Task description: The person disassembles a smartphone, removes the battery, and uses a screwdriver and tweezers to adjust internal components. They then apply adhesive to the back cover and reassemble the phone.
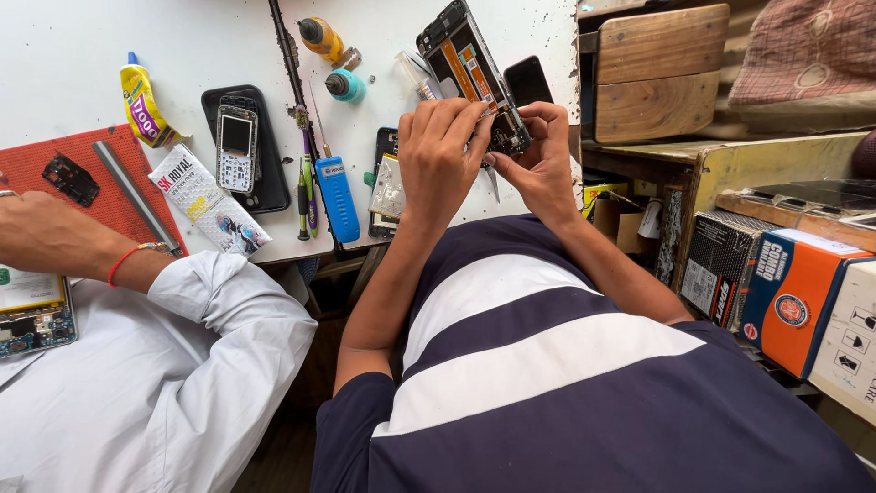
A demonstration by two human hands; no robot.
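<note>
An opened smartphone (461, 59) with its back off, orange strips and black parts showing, is tilted up over the white table (82, 55). My left hand (440, 155) grips its lower end from the left, fingers curled over the edge. My right hand (540, 155) holds the same lower end from the right, with thumb and fingertips pressed on it. A thin metal tool pokes out below my hands; which hand holds it is hidden. My forearms reach out over my navy and white striped shirt.
A blue screwdriver (337, 196), an old keypad phone (236, 146) on a black phone, a yellow glue tube (141, 102), small bottles (333, 64) and a red mat (109, 183) lie on the table. A co-worker's white sleeve (182, 347) is at left. Wooden boxes (657, 68) and cartons (794, 292) stand at right.
</note>
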